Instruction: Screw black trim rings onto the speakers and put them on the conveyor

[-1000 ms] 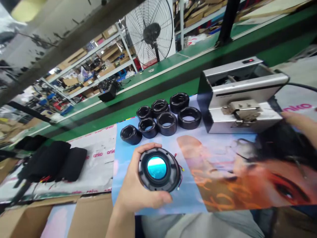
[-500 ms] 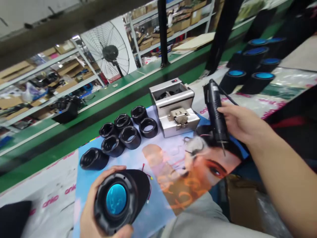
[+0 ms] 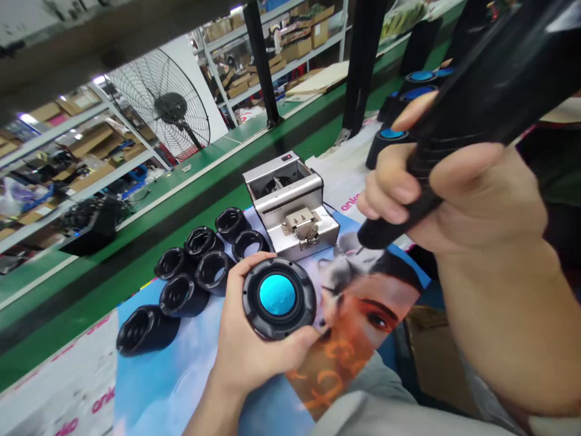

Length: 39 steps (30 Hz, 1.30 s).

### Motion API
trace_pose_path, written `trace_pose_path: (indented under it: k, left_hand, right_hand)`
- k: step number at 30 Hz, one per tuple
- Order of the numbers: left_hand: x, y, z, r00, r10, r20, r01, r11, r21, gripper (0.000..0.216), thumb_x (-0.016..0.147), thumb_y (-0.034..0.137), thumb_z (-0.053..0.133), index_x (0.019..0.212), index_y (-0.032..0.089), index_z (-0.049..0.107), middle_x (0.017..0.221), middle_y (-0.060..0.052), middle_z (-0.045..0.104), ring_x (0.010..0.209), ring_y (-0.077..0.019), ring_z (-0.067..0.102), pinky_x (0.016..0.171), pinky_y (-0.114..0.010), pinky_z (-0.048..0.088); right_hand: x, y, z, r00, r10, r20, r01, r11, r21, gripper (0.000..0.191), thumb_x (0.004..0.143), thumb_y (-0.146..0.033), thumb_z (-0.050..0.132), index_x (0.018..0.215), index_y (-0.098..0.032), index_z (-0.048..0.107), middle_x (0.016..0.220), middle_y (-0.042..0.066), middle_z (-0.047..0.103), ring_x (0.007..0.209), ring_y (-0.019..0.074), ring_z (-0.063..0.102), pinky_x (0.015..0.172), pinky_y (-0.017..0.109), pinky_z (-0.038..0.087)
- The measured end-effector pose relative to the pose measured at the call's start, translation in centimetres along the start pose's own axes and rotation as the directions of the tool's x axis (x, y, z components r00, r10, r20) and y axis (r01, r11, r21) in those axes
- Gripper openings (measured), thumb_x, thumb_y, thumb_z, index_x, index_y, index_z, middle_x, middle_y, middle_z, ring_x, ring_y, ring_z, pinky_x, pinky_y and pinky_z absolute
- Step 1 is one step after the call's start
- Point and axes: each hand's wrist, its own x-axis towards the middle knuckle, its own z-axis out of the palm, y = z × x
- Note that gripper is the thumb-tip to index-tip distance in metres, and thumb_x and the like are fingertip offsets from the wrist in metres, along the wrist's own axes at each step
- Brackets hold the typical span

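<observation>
My left hand (image 3: 254,345) is wrapped round a black speaker (image 3: 308,297) with a shiny blue centre and a ring-shaped rim with small holes, which faces up toward me. In my right hand (image 3: 463,194) is a black electric screwdriver (image 3: 481,103), tilted with its tip pointing down and left. The thin bit shows just past its nose, above the printed sheet and to the right of the speaker. A silver metal screw feeder (image 3: 295,206) stands behind the speaker. Several black ring-shaped housings (image 3: 149,330) sit in rows to the left.
A printed poster sheet (image 3: 154,393) covers the work surface. Several black cylinders with blue tops (image 3: 393,134) stand at the back right. Beyond the green bench (image 3: 218,160) are a large fan (image 3: 170,108) and loaded shelves. A dark post (image 3: 363,66) rises behind.
My left hand has brought the speaker up and to the right, toward the metal feeder. My right hand has raised the screwdriver closer to the camera and tilted it. The view has shifted.
</observation>
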Motion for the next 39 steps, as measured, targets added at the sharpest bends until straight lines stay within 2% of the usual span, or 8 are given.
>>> trace_pose_path:
  k: [3,6,9,15,27,30,34,39]
  left_hand:
    - [0.0,-0.4,-0.1,1.0,-0.014,-0.012,0.014,1.0,-0.002,0.077,0.064,0.037,0.097,0.132,0.028,0.06,0.129,-0.004,0.074,0.107,-0.0233,0.077,0.089,-0.03,0.063]
    - [-0.1,-0.5,-0.1,0.999,-0.043,-0.034,0.043,0.999,-0.008,0.08,0.064,0.039,0.098,0.134,0.028,0.06,0.133,-0.005,0.073,0.11,-0.0243,0.077,0.091,-0.032,0.063]
    - [-0.2,-0.3,0.1,0.998,-0.055,-0.035,0.054,0.997,-0.051,0.078,0.061,0.038,0.099,0.128,0.026,0.061,0.126,-0.005,0.075,0.103,-0.0242,0.078,0.087,-0.032,0.064]
    - [0.1,0.3,0.2,0.995,-0.098,-0.025,0.094,0.989,-0.114,0.078,0.056,0.03,0.099,0.122,0.023,0.057,0.11,-0.003,0.079,0.091,-0.0225,0.08,0.08,-0.031,0.066]
    - [0.4,0.3,0.4,0.993,-0.114,-0.006,0.112,0.98,-0.162,0.077,0.057,0.028,0.099,0.12,0.024,0.054,0.106,-0.003,0.08,0.088,-0.0232,0.081,0.079,-0.032,0.066]
    - [0.5,0.3,0.4,0.995,-0.104,-0.002,0.102,0.981,-0.163,0.078,0.057,0.03,0.099,0.12,0.024,0.055,0.105,-0.003,0.08,0.088,-0.0231,0.081,0.079,-0.032,0.066]
    - [0.6,0.4,0.3,0.995,-0.102,0.011,0.103,0.983,-0.154,0.077,0.059,0.027,0.098,0.121,0.025,0.054,0.104,-0.002,0.08,0.088,-0.0219,0.082,0.079,-0.031,0.066]
    - [0.7,0.5,0.2,0.991,-0.131,0.019,0.132,0.978,-0.159,0.077,0.057,0.026,0.097,0.121,0.024,0.053,0.104,-0.002,0.08,0.086,-0.0225,0.081,0.078,-0.032,0.066]
  right_hand:
    - [1.0,-0.2,2.6,0.99,-0.127,-0.066,0.118,0.984,-0.136,0.053,0.072,-0.061,0.095,0.09,-0.024,0.062,0.063,-0.004,0.058,0.048,0.0178,0.055,0.046,0.036,0.047]
    - [2.1,0.2,4.9,0.97,-0.207,-0.13,0.194,0.976,-0.102,0.057,0.072,-0.062,0.095,0.08,-0.021,0.056,0.062,-0.004,0.056,0.047,0.0151,0.052,0.041,0.034,0.043]
    - [3.3,1.6,6.0,0.96,-0.226,-0.168,0.22,0.974,-0.054,0.058,0.071,-0.063,0.095,0.081,-0.019,0.059,0.056,-0.005,0.053,0.04,0.0126,0.046,0.033,0.03,0.036]
    - [5.1,5.1,6.0,0.97,-0.191,-0.15,0.188,0.982,-0.031,0.072,0.07,-0.086,0.081,0.082,-0.018,0.059,0.05,-0.004,0.05,0.034,0.0155,0.047,0.027,0.027,0.031]
    - [4.5,6.1,6.0,0.993,-0.088,-0.073,0.081,0.992,-0.099,0.066,0.084,-0.083,0.071,0.077,-0.022,0.049,0.05,-0.005,0.045,0.035,0.0125,0.043,0.027,0.024,0.032]
    - [4.5,5.5,5.9,0.991,-0.089,-0.101,0.081,0.994,-0.077,0.069,0.08,-0.087,0.072,0.075,-0.022,0.05,0.052,-0.004,0.045,0.036,0.0132,0.043,0.027,0.027,0.032]
    - [4.5,4.9,6.3,0.97,-0.175,-0.171,0.16,0.982,-0.099,0.069,0.075,-0.089,0.075,0.081,-0.021,0.059,0.055,-0.003,0.046,0.039,0.0139,0.047,0.029,0.029,0.034]
    - [4.3,6.1,6.2,0.986,-0.132,-0.097,0.123,0.988,-0.094,0.066,0.078,-0.084,0.077,0.079,-0.022,0.052,0.053,-0.005,0.044,0.037,0.0127,0.047,0.03,0.025,0.032]
